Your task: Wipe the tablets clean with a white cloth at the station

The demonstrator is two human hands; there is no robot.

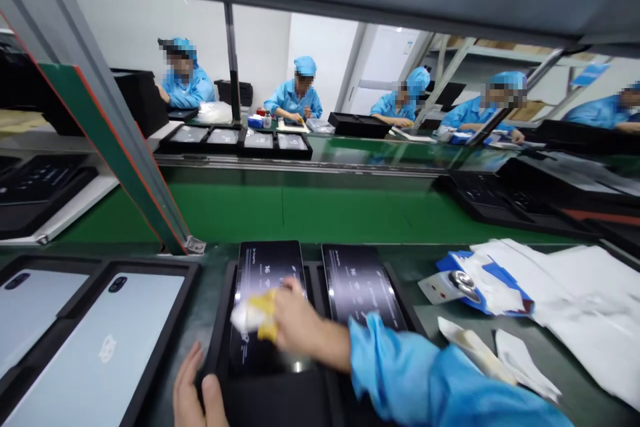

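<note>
My right hand [295, 320], in a blue sleeve, is closed on a white cloth [247, 315] over the screen of a dark tablet [267, 267]. Yellow shows around the fingers; motion blurs that area. The tablet lies face up in a black tray [220, 327]. Beside it to the right, a second dark tablet [353, 273] rests in the same tray, partly covered by my forearm. At the tray's near left edge is my left hand [197, 390], thumb and fingers apart, holding nothing; its lower part is cut off by the frame.
On the left, black trays hold light blue tablets [107, 353] face down. To the right are a blue box [493, 287] with white wipes, a metal-topped bottle [450, 285], crumpled pieces and white sheets [590, 313]. A slanted metal post [115, 127] rises at left. Several co-workers sit beyond.
</note>
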